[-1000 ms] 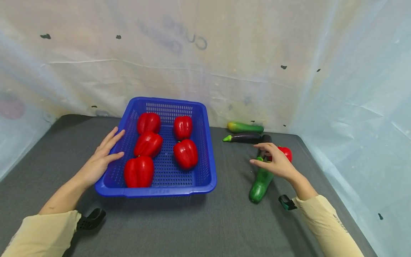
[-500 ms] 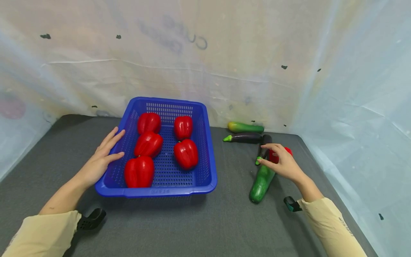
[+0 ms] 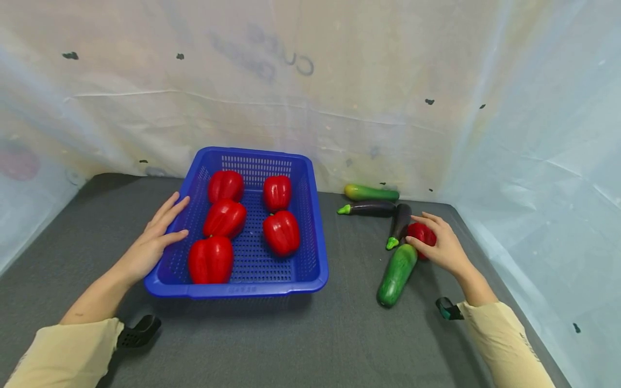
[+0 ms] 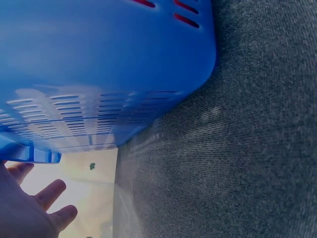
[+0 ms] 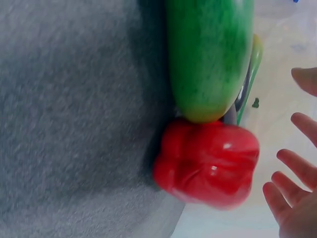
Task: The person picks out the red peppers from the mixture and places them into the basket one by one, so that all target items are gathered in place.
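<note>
My left hand (image 3: 149, 248) rests on the left rim of a blue basket (image 3: 235, 291), fingers spread and straight. Inside the basket lie several red bell peppers (image 3: 211, 260). On the right, my right hand (image 3: 442, 245) hovers over another red bell pepper (image 3: 421, 234), partly covering it in the head view. The right wrist view shows that bell pepper (image 5: 208, 163) apart from the spread fingers (image 5: 297, 166). Touching it there is the end of a green zucchini (image 5: 208, 59). The zucchini (image 3: 397, 276) lies in front of an upright-lying dark eggplant (image 3: 400, 223).
A second eggplant (image 3: 371, 208) and a yellow-green zucchini (image 3: 371, 192) lie near the back edge of the grey table (image 3: 339, 345). Plastic sheeting (image 3: 368, 81) hangs behind and at both sides. The left wrist view shows the basket's slotted wall (image 4: 109, 109).
My right hand has moved rightward, from above the eggplant and zucchini to over the loose bell pepper, uncovering the eggplant. The left hand and basket stay in place.
</note>
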The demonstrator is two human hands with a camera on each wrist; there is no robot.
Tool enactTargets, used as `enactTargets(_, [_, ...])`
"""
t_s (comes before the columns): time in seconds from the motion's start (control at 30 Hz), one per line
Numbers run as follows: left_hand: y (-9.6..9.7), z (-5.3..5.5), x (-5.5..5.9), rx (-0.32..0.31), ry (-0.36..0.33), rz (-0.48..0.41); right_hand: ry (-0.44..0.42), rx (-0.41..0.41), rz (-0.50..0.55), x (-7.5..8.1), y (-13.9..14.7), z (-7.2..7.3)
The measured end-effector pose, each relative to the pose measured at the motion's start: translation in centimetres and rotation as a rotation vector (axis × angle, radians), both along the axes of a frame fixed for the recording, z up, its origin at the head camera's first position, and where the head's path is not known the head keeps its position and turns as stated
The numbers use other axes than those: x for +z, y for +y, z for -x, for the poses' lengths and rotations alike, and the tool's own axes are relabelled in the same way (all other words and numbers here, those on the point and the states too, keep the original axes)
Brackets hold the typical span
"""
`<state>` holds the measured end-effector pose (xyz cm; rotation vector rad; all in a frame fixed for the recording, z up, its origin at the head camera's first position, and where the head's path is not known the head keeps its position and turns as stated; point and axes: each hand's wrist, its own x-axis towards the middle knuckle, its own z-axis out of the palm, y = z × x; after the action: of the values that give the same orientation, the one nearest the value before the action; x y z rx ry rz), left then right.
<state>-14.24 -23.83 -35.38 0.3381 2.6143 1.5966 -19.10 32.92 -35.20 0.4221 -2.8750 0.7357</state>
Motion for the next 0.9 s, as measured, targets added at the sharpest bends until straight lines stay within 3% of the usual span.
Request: enactTargets(0.9, [0.0, -0.1, 0.0, 0.005, -0.001, -0.01, -0.148, -0.066, -0.073, -0.6, 2.3, -0.1])
